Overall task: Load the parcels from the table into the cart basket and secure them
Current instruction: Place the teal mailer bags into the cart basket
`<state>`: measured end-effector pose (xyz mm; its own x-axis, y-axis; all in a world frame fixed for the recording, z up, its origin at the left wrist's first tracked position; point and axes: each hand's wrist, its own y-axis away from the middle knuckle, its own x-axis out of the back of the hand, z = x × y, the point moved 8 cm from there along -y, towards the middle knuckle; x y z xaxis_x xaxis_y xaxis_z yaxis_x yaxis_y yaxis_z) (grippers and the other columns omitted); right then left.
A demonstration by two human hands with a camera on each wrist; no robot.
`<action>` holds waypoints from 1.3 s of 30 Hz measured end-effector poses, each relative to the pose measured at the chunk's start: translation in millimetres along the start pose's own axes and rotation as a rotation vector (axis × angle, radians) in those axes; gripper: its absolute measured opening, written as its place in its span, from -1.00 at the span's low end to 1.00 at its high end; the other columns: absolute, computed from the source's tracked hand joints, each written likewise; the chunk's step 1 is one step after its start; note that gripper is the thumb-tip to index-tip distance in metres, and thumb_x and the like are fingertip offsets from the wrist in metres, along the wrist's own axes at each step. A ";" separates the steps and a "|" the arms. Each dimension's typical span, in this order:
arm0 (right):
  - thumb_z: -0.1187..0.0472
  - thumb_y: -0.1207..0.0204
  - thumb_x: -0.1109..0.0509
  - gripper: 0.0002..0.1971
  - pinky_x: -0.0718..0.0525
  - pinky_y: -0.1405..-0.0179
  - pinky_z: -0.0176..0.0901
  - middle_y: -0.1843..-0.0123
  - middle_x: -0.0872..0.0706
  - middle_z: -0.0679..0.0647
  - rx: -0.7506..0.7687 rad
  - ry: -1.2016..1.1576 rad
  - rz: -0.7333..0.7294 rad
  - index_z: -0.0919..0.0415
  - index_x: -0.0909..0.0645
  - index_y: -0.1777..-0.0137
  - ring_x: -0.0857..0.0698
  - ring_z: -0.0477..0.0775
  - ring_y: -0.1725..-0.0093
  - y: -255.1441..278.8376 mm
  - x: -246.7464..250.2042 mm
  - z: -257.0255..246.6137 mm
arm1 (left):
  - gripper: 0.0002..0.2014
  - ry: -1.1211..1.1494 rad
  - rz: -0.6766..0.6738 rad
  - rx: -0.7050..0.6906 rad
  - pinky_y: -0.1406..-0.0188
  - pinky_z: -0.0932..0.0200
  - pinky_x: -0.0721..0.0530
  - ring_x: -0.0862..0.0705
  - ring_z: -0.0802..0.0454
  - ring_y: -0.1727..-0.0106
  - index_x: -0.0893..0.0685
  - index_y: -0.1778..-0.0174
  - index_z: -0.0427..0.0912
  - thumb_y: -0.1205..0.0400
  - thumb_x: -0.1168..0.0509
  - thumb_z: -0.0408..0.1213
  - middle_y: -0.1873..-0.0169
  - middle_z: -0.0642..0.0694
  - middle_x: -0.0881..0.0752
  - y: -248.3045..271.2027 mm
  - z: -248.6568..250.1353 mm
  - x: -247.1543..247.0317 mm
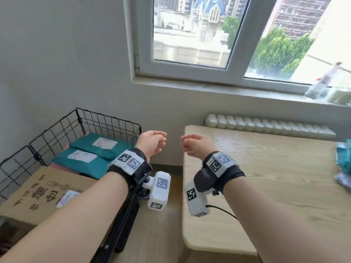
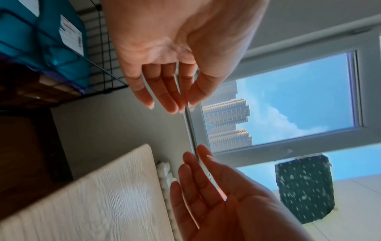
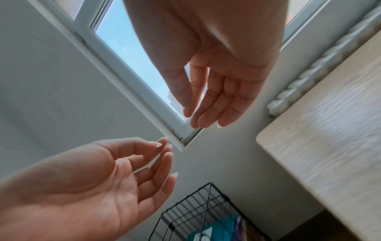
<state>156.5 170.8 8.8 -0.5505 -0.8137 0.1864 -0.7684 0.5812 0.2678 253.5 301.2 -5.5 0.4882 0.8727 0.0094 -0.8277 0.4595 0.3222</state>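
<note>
Holding both arms out in front of me, I have my left hand [image 1: 152, 143] and my right hand [image 1: 195, 145] raised in the air, palms turned toward each other with a small gap between the fingertips. The fingers of both are relaxed and loosely curved, gripping nothing.

Nearest on my left, the brown cardboard box printed with dark characters [image 1: 43, 192] lies flat in the black wire-grid cart basket [image 1: 106, 120], a white label on its top. Just beyond it two teal plastic mailer parcels with white shipping labels [image 1: 89, 158] lie overlapping, the farther one resting partly on the nearer; a pink layer shows under them. The basket's wire walls rise above the parcels on the far and left sides.

On my right stands the pale wood-grain table with rounded corners [image 1: 266, 168]; more teal wrapping [image 1: 343, 158] sits blurred at its far right edge. A strip of open floor separates basket and table. Past the table a white radiator [image 1: 266, 124] runs under the white-framed window [image 1: 237, 54].
</note>
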 end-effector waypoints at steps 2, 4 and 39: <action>0.44 -0.55 -0.23 -0.79 -0.55 0.34 -0.29 0.31 -0.67 0.10 0.003 -0.021 0.050 0.26 -0.69 0.12 -0.58 -0.03 0.37 13.6 38.7 7.3 | -0.80 -0.026 -0.045 -0.012 0.14 0.22 -0.59 -0.63 0.11 0.22 -0.67 0.16 -0.10 -0.61 -0.22 -0.48 0.21 -0.04 -0.69 11.8 3.3 -35.5; 0.42 -0.58 -0.21 -0.80 -0.56 0.28 -0.28 0.31 -0.68 0.08 -0.002 -0.060 0.088 0.28 -0.68 0.03 -0.60 -0.04 0.35 30.1 77.6 18.3 | -0.80 -0.031 -0.087 -0.015 0.12 0.19 -0.59 -0.63 0.11 0.25 -0.67 0.16 -0.11 -0.60 -0.22 -0.49 0.24 -0.03 -0.69 21.3 2.8 -74.7; 0.46 -0.54 -0.20 -0.74 -0.50 0.43 -0.27 0.37 -0.69 0.11 -0.217 -0.163 0.701 0.16 -0.61 0.26 -0.57 -0.06 0.48 84.6 777.2 217.5 | -0.77 -0.145 -0.471 0.173 0.01 0.11 -0.59 -0.59 -0.02 -0.06 -0.62 -0.14 -0.20 -0.62 -0.23 -0.50 0.01 -0.18 -0.63 49.2 -73.6 -762.3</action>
<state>-407.3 -411.6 -29.3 -0.9416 -0.2323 0.2439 -0.1476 0.9354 0.3212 -179.8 -329.3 -66.5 0.8399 0.5406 -0.0474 -0.4572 0.7519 0.4750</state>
